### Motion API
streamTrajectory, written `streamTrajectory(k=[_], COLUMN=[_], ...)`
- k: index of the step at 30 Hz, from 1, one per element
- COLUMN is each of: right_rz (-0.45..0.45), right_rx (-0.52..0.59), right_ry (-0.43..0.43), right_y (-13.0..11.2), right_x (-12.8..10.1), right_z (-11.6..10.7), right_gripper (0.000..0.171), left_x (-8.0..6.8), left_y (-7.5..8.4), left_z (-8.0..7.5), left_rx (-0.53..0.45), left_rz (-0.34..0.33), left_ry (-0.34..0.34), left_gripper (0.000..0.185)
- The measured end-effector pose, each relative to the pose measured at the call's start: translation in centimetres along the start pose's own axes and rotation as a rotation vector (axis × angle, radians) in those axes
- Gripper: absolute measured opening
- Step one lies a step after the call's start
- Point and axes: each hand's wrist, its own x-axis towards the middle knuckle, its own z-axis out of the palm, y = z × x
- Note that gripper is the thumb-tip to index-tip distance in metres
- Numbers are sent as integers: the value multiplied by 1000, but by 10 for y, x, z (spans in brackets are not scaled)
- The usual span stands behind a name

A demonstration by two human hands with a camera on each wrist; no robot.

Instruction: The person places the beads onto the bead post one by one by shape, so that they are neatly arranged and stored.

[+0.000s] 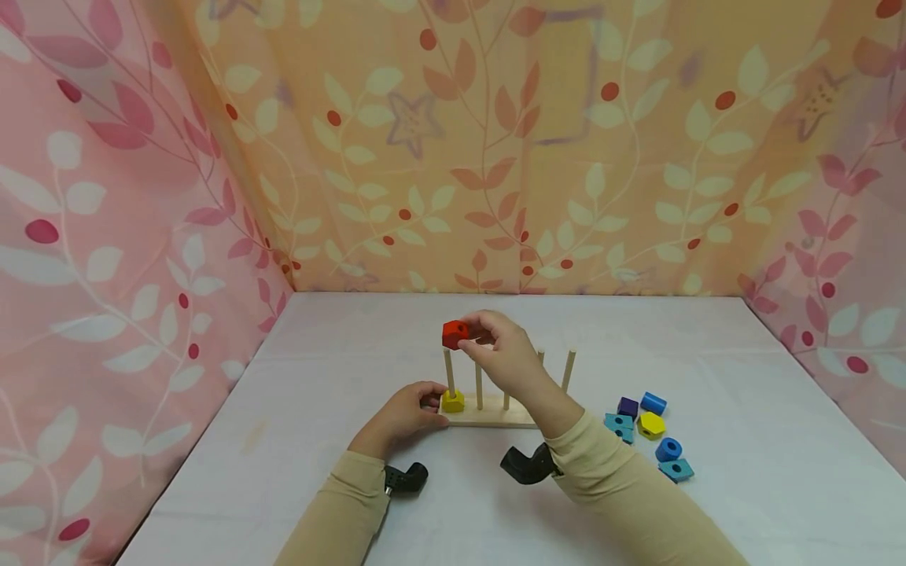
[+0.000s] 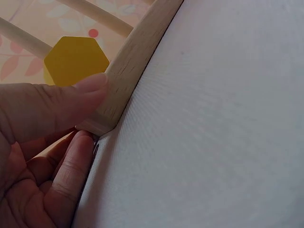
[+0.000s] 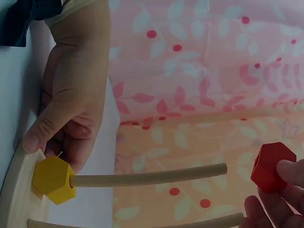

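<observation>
While the left hand (image 1: 405,410) is pinching the near left end of the pale wooden base (image 1: 483,420), thumb on the edge and fingers curling in beside it, that hand is apparently bracing the stand.

Just right of it, a yellow hexagonal wooden block (image 1: 453,402) is sitting low on the leftmost pale wooden peg (image 1: 449,373), whose upper length is standing bare. A red hexagonal wooden block (image 1: 451,336) is hovering above that peg's tip, apart from it, its drilled hole partly showing.

The right hand (image 1: 506,358) is gripping the red block between thumb and fingers. Judged step: threading the red block onto the leftmost peg, over the yellow one. The next move is calling for squaring the hole over the tip, then lowering and releasing; exact alignment: cannot tell.

Beyond, the other wooden pegs (image 1: 569,371) are standing, partly hidden by the right hand; no blocks showing on their visible lengths.

Far right, loose blocks are lying on the white cloth (image 1: 750,424): flat teal pieces (image 1: 617,421), a dark purple cube-like block (image 1: 627,406), a blue cylinder (image 1: 653,403), a second yellow hexagonal block (image 1: 651,425), a round blue block (image 1: 668,450) and another teal piece (image 1: 675,470).
</observation>
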Motion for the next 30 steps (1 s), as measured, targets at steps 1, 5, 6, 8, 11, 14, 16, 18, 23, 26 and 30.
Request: streamTrajectory(k=[1, 5, 6, 8, 11, 14, 16, 18, 23, 26, 30], right_rz=[-2, -8, -9, -6, 4, 33, 46, 49, 52, 70, 126], right_rx=[3, 23, 25, 28, 31, 34, 31, 27, 20, 32, 86], right_ry=[18, 59, 60, 58, 58, 58, 58, 60, 57, 33, 7], right_y=[1, 4, 5, 7, 10, 12, 12, 12, 9, 9, 14], right_x=[0, 1, 1, 2, 1, 1, 1, 0, -1, -2, -4], right_z=[3, 11, 13, 17, 22, 25, 26, 26, 25, 26, 31], right_gripper=[23, 24, 24, 24, 24, 25, 26, 27, 29, 31, 39], left_x=[0, 1, 1, 2, 2, 2, 2, 3, 3, 3, 3], left_y=[0, -1, -1, -2, -2, -2, -2, -3, -5, -4, -3], left_z=[0, -1, -1, -2, -2, -2, -2, -1, -1, -1, -1], left_rx=[4, 4, -1, -14, -26, -20, -12, -3, -7, -5, 13], left_rz=[0, 9, 12, 18, 17, 8, 0, -6, -5, 2, 11], left_ry=[0, 2, 4, 6, 8, 6, 4, 2, 1, 3, 2], left_gripper=[47, 47, 47, 48, 48, 49, 49, 49, 48, 48, 49])
